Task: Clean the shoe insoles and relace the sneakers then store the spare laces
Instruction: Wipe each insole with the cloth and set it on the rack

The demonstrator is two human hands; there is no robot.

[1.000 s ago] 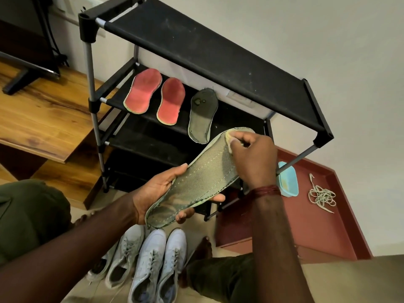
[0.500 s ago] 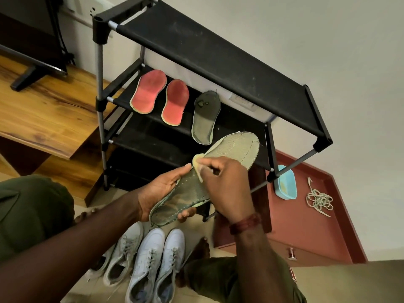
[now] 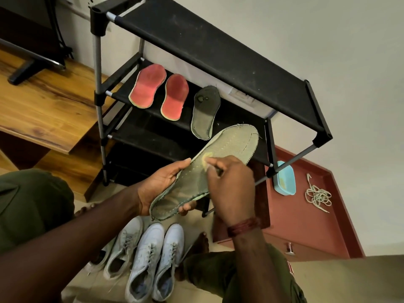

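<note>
My left hand [image 3: 162, 189] holds a grey-green insole [image 3: 227, 145] from below, near its heel. My right hand [image 3: 229, 184] pinches a small yellow sponge [image 3: 205, 159] and presses it on the insole's middle. On the middle shelf of the black rack [image 3: 218, 51] lie two red insoles [image 3: 148, 86] [image 3: 176, 96] and one dark grey insole [image 3: 205, 111]. White sneakers [image 3: 153, 259] stand on the floor below my hands. A bundle of beige laces [image 3: 318, 196] lies in a red-brown drawer [image 3: 306, 226].
A light blue dish [image 3: 285, 182] sits in the drawer next to the rack's leg. A wooden stand [image 3: 43, 101] with a screen's foot is at the left. My knees and a bare foot [image 3: 200, 242] are close to the sneakers.
My right hand has slid the sponge from the insole's toe end down to its middle. The left hand keeps the same hold.
</note>
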